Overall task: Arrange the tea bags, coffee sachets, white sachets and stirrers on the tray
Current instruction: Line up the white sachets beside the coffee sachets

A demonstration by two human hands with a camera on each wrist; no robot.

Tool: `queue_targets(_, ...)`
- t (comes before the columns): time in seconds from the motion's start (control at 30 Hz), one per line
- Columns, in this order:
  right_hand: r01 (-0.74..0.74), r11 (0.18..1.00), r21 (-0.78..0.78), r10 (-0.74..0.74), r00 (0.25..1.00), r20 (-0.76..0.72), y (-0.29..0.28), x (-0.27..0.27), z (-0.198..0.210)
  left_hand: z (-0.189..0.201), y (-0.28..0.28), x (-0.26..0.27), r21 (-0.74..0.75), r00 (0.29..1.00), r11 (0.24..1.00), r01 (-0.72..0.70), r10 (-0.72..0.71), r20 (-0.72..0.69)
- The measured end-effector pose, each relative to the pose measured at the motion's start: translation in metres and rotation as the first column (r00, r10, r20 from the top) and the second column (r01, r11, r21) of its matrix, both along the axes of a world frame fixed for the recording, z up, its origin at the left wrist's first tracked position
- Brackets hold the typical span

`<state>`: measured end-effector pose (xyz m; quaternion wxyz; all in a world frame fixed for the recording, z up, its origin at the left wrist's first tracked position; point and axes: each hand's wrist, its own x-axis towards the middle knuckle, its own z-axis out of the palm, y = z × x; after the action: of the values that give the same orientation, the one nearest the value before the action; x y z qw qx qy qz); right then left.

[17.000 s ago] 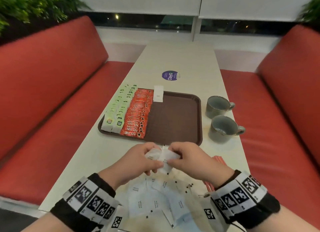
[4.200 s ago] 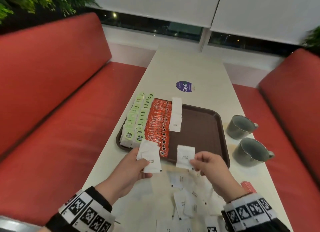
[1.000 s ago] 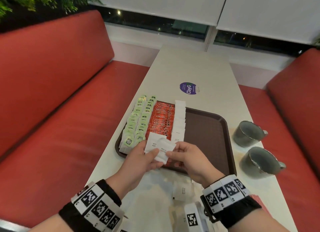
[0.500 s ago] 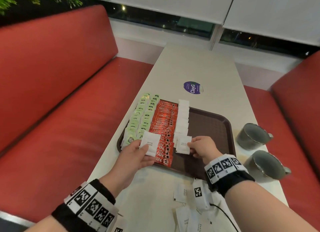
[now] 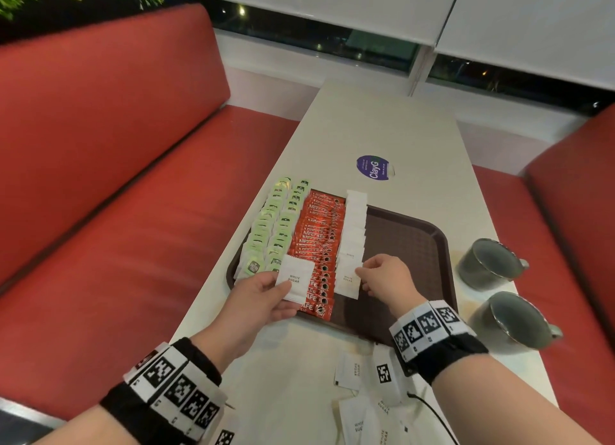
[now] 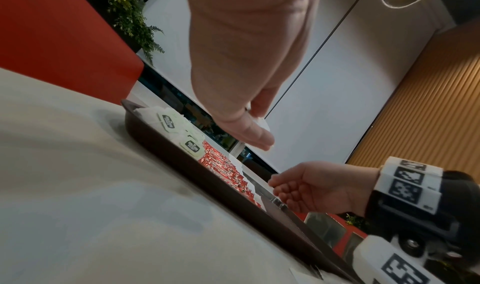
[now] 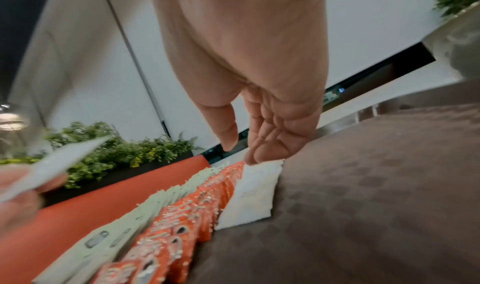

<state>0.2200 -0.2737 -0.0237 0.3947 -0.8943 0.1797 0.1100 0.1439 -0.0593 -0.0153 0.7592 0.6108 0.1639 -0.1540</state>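
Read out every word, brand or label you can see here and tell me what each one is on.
"WHITE SUGAR": white sachet held in the left hand.
"WHITE SUGAR": sachet at the right hand, and loose sachets on the table.
"NESCAFE": red coffee sachets, partly covered.
"ClayG": purple sticker; its small print is unreadable.
Green tea bags: dark label too small to read.
Wristbands: square codes only, no words.

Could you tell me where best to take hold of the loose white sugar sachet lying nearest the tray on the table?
Probably pinch the loose sachet by its near short edge, coming from the person's side: it lies flat and thin on the table, with bare tabletop on its left.
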Motion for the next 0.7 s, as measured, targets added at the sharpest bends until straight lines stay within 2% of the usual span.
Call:
queue_targets(0.1,-0.143,0.983,0.113,0.130,0.985,0.114,0.011,-0.022,0.012,0.001,-0.004,0.001,-0.033,1.000,0.999,0.019,-0.019,-0.015)
queue_targets(0.2,-0.247,0.913,0.325,0.213,0.967,0.137,0.027,-0.040,0.013,0.004,-0.010,0.001,-0.055,0.999,0.997,0.045,-0.046,-0.020)
queue_targets(0.3,-0.270,0.886,0.377,0.228,0.962,0.153,0.037,-0.048,0.009,0.006,-0.015,0.000,-0.071,0.997,0.995,0.065,-0.067,-0.026)
queue_targets(0.4,-0.227,0.880,0.416,0.178,0.972,0.153,0.037,-0.051,0.011,0.008,-0.014,0.000,-0.068,0.997,0.996,0.063,-0.065,-0.032)
queue_targets(0.47,-0.130,0.904,0.407,0.081,0.987,0.137,0.028,-0.048,0.010,0.009,-0.009,0.000,-0.046,0.998,0.998,0.053,-0.054,-0.033)
queue_targets(0.57,0.034,0.962,0.270,-0.068,0.991,0.117,0.005,-0.038,0.003,0.006,0.002,-0.002,-0.040,0.999,0.999,0.027,-0.028,-0.032)
queue_targets(0.7,0.080,0.986,0.149,-0.088,0.995,0.042,-0.012,-0.030,-0.012,0.002,0.009,-0.004,-0.032,0.999,0.999,0.000,-0.002,-0.036)
